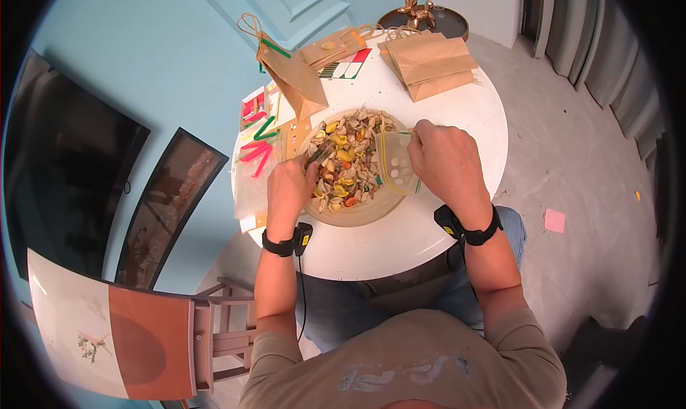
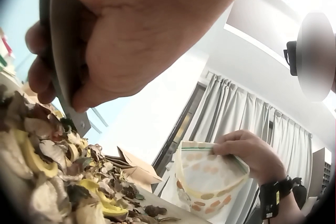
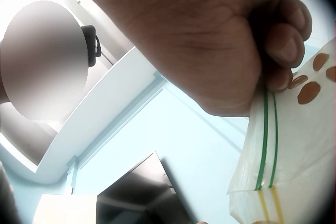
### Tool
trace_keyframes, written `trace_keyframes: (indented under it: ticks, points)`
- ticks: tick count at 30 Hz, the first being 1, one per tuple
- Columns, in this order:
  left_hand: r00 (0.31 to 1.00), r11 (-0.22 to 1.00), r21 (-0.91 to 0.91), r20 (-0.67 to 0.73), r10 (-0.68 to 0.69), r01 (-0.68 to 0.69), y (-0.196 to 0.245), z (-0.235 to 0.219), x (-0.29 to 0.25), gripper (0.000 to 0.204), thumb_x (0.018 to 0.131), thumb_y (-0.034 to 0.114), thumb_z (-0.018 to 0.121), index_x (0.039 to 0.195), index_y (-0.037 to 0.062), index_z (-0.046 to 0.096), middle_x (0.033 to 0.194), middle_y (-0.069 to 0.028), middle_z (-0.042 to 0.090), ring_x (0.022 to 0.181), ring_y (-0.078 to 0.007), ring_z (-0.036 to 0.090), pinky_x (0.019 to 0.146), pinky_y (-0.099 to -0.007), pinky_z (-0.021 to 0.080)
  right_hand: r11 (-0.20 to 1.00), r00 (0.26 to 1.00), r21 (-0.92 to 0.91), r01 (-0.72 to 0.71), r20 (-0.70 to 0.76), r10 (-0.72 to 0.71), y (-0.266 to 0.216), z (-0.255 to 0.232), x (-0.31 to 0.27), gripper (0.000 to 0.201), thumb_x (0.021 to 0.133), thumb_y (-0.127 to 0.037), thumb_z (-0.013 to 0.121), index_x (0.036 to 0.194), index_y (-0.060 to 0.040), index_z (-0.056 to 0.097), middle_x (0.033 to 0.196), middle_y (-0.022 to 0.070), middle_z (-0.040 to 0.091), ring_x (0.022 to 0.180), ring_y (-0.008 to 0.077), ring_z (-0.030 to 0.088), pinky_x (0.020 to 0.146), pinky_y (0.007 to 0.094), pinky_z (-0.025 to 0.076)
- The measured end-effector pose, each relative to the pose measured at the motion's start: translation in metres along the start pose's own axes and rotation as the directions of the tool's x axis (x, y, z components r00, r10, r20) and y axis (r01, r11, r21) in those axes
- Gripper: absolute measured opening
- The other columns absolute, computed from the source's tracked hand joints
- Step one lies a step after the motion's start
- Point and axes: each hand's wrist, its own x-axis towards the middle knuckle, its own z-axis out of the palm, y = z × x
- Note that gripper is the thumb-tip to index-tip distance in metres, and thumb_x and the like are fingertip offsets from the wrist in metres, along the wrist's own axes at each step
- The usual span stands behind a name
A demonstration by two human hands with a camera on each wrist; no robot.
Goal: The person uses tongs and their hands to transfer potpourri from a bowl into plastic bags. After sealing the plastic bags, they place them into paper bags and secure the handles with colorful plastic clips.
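While the left hand (image 1: 289, 187) curls its fingers round a dark metal tool (image 2: 64, 50) at the dried potpourri (image 1: 344, 155) in the bowl (image 1: 366, 218), the right hand's (image 1: 451, 162) fingers pinch an open, dotted zip bag (image 1: 394, 167) near the bowl's right side.

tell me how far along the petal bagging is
Early on, it seems. Done: the dotted zip bag is open. In hand: the right hand holds it, the left hand grips tongs at the dried petals. Left: probably most filling, as the bowl is heaped and the bag looks nearly empty.
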Motion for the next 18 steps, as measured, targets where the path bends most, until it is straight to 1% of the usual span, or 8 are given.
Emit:
trace_keyframes:
  ticks: [5,8,11,14,17,18]
  points:
    - [0.998,0.998,-0.055,-0.058,-0.016,0.013,0.001,-0.007,-0.002,0.024,0.104,0.026,0.079,0.104,0.0019,0.084,0.085,-0.0282,0.076,0.082,-0.0497,0.075,0.074,-0.0546,0.06,1.0,1.0,0.007,0.008,-0.012,-0.008,0.001,0.0,0.0,0.019,0.097,-0.01,0.071,0.082,0.0022,0.071,0.07,0.0245,0.071,0.068,0.0436,0.074,0.067,0.052,0.059]
    - [0.997,0.999,-0.044,-0.081,0.013,-0.017,0.005,-0.017,-0.004,0.024,0.105,0.024,0.079,0.11,0.0012,0.087,0.08,-0.0223,0.078,0.073,-0.0395,0.076,0.07,-0.0449,0.058,1.0,1.0,0.01,0.009,-0.006,-0.008,0.0,-0.001,0.0,0.018,0.096,-0.009,0.071,0.082,0.0024,0.071,0.07,0.0246,0.071,0.068,0.0437,0.073,0.067,0.0519,0.059]
    - [0.996,0.992,-0.12,-0.092,0.015,-0.026,0.021,-0.034,-0.011,0.021,0.105,0.021,0.078,0.104,0.0013,0.084,0.082,-0.0269,0.075,0.078,-0.0484,0.074,0.072,-0.0514,0.059,1.0,1.0,0.009,0.011,-0.003,-0.011,0.001,0.0,0.0,0.017,0.095,-0.009,0.071,0.082,0.0025,0.071,0.07,0.0247,0.07,0.068,0.0439,0.073,0.067,0.0519,0.059]
    - [0.988,0.987,-0.133,-0.141,0.07,-0.089,0.036,-0.046,-0.021,0.02,0.105,0.02,0.079,0.104,0.0004,0.084,0.082,-0.0262,0.075,0.078,-0.0474,0.074,0.071,-0.05,0.058,1.0,1.0,0.007,0.009,-0.002,-0.009,0.001,-0.001,0.0,0.017,0.095,-0.009,0.071,0.083,0.0026,0.071,0.07,0.0249,0.07,0.068,0.0439,0.073,0.067,0.0519,0.059]
    - [0.994,0.979,-0.185,-0.083,0.074,-0.088,0.061,-0.062,-0.039,0.021,0.103,0.017,0.081,0.113,-0.0019,0.084,0.086,-0.0235,0.077,0.074,-0.0387,0.076,0.07,-0.0425,0.057,1.0,1.0,0.006,0.002,0.004,-0.002,0.002,-0.002,0.0,0.016,0.095,-0.009,0.07,0.084,0.0028,0.072,0.07,0.025,0.071,0.068,0.044,0.074,0.067,0.0521,0.06]
    - [0.988,0.968,-0.211,-0.093,0.12,-0.137,0.066,-0.061,-0.043,0.022,0.103,0.017,0.082,0.113,-0.0023,0.083,0.088,-0.0235,0.078,0.076,-0.0392,0.077,0.071,-0.0427,0.058,1.0,1.0,0.009,0.002,0.005,-0.002,0.002,-0.001,0.0,0.016,0.095,-0.009,0.07,0.084,0.0029,0.072,0.071,0.0252,0.071,0.068,0.0441,0.074,0.067,0.0521,0.06]
